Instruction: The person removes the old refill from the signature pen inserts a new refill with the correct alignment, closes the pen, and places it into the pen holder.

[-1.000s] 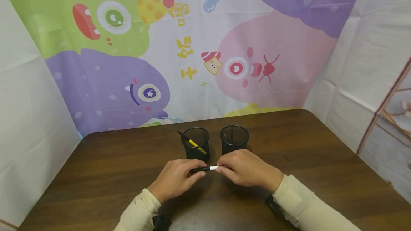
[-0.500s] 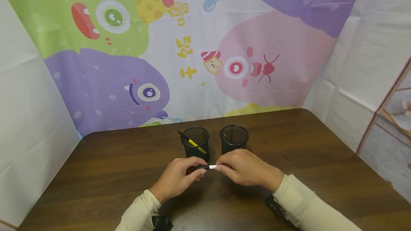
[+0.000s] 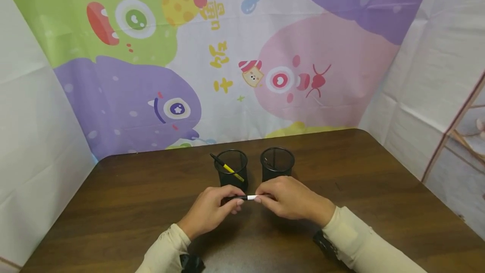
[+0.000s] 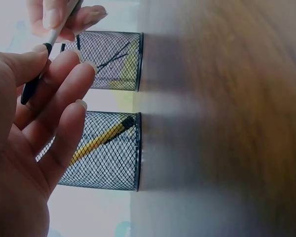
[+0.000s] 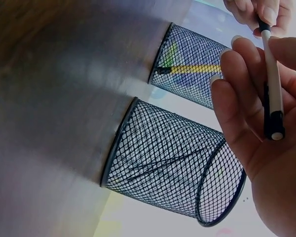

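Observation:
Both hands hold one pen [image 3: 251,197] level above the table, in front of two cups. It has a white barrel [image 5: 272,74] with a clip and a black end piece. My left hand [image 3: 208,210] pinches its black capped end [image 4: 32,89] between thumb and fingers. The white barrel is pinched by my right hand [image 3: 291,199], whose other fingers lie loosely curled in the right wrist view. Just beyond the left hand stands a black mesh pen cup [image 3: 232,176] with a yellow pen [image 3: 228,169] leaning in it. A second mesh cup [image 3: 276,172] stands beyond the right hand.
Inside the second cup thin dark lines show through the mesh; what they are I cannot tell. The brown wooden table [image 3: 132,197] reaches back to a cartoon-printed cloth [image 3: 227,108]. White cloth walls [image 3: 34,108] stand on both sides.
Over the last second the left hand has shifted slightly, with more fingertips showing below its thumb, and the pen lies a little more level. The right hand and cups stay in place.

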Demonstrator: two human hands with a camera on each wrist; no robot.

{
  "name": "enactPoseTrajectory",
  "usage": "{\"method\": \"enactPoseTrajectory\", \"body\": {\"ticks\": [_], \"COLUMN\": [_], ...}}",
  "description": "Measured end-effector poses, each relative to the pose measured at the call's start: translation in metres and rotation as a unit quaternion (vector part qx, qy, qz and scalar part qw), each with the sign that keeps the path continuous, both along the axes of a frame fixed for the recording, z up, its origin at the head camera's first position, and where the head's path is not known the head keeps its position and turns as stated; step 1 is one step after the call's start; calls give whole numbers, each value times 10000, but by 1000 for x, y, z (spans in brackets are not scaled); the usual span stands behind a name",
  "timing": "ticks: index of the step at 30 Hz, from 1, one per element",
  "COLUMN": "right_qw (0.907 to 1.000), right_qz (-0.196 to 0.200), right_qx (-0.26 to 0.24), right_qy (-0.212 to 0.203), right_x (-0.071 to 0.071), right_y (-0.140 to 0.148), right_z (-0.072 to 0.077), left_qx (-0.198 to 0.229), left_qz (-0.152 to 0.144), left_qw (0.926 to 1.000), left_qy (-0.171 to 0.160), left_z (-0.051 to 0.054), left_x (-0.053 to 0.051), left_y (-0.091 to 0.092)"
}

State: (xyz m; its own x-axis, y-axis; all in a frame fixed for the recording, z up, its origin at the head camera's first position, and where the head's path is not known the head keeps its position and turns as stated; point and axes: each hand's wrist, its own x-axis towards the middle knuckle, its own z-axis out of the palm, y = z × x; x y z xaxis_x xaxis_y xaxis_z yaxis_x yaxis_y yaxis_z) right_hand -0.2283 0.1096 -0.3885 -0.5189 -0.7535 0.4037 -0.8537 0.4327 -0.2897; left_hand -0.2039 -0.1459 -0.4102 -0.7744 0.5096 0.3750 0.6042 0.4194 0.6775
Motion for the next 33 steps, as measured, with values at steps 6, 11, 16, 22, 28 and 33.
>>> {"method": "enactPoseTrajectory", "body": {"ticks": [6,11,16,22,28,33], "right_qw": [9993,9985,9987,9979,9979,9981], "right_qz": [63,-14,-35,-242,-293,-315], "right_qx": [-267,-405,-342,-208,-146,-157], "right_qy": [-272,-370,-379,-568,-562,-513], "right_x": [-1,-2,-5,-7,-8,-8], "right_y": [2,4,6,8,12,15], "right_z": [-3,-1,3,7,7,7], "left_qx": [42,365,571,805,933,987], "left_qz": [-20,-126,-36,73,47,28], "left_qw": [9999,9986,9973,9950,9932,9926], "left_qy": [-154,-357,-471,-579,-695,-708], "left_z": [-1,-1,0,-1,1,0], "left_x": [1,0,-4,-8,-6,-6], "left_y": [3,8,12,17,23,25]}}
